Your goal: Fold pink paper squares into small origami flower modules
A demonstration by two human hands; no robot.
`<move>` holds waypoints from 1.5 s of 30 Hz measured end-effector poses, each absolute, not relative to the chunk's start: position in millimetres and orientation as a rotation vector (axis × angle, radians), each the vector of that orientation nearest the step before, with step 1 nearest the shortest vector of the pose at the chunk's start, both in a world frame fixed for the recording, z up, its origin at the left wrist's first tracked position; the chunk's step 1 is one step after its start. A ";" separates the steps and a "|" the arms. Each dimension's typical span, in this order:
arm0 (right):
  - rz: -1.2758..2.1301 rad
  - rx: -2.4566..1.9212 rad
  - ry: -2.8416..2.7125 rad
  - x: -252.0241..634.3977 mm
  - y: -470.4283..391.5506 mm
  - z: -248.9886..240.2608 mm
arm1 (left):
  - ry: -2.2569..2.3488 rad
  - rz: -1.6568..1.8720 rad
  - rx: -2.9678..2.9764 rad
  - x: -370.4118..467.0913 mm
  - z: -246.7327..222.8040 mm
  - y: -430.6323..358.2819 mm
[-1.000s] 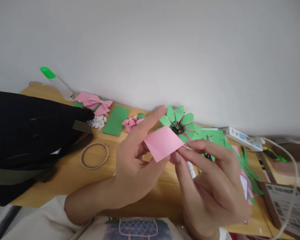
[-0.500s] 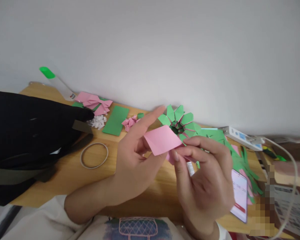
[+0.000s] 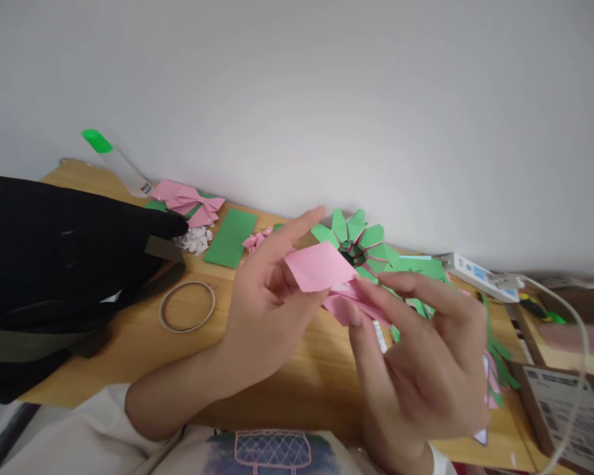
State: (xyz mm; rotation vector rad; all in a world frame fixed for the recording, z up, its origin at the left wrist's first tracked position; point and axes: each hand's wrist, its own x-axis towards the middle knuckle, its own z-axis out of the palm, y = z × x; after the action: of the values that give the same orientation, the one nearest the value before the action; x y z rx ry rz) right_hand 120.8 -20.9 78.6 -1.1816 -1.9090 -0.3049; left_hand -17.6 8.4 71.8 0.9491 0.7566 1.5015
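A folded pink paper piece point(image 3: 321, 266) is held up above the table between both hands. My left hand point(image 3: 267, 310) grips its left part between thumb and fingers, with the index finger stretched out past it. On its lower right side, the thumb and index finger of my right hand point(image 3: 420, 356) pinch a folded layer; the other fingers are loosely bent. A pale strip shows between the layers. Just behind the hands stands a ring of folded green and pink paper point(image 3: 356, 241), partly covered by the fingers.
Green paper sheets point(image 3: 231, 237), pink folded pieces point(image 3: 185, 199) and white paper scraps point(image 3: 194, 240) lie along the wall. A tape ring point(image 3: 187, 307) rests left, near a black bag point(image 3: 69, 257). At right are a power strip point(image 3: 480, 277), its cable and green cut strips point(image 3: 499, 356).
My right hand has shifted right and slightly down, and more of the folded layers under the pink paper shows. My left hand stays nearly in place. The phone at right is now mostly covered.
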 end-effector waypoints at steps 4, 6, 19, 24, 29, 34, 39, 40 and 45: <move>-0.306 -1.209 -1.870 122.9 -21.6 77.7 | 0.803 1.517 0.991 -16.7 71.3 6.9; -0.307 -1.202 -1.862 124.3 -22.7 78.0 | 0.820 1.512 1.013 -16.7 69.8 6.5; 0.104 -1.222 -1.703 117.6 -19.5 76.8 | 0.826 1.471 1.264 -16.3 66.8 -0.5; -0.004 -1.228 -1.774 122.2 -19.6 76.3 | 0.779 1.474 1.198 -16.0 68.7 -0.8; -0.154 -1.173 -1.895 124.9 -19.9 79.8 | 0.755 1.449 1.019 -19.1 71.2 5.4; -0.188 -1.040 -1.958 123.6 -18.2 87.7 | 0.718 1.399 0.975 -22.6 73.1 10.3; -0.124 -1.003 -1.959 121.9 -17.7 92.8 | 0.780 1.355 0.958 -24.7 75.4 10.2; -0.107 -1.003 -1.959 122.2 -17.6 93.0 | 0.789 1.348 0.960 -24.8 76.1 10.0; -0.047 -0.964 -1.959 125.7 -18.5 92.0 | 0.752 1.345 0.972 -23.6 76.3 9.7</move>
State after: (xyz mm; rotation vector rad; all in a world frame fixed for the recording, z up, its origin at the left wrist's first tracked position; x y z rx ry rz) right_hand 125.7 -18.5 92.0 -0.9640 -1.9594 -0.0465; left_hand -23.6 9.7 76.3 0.9718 0.7521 1.3450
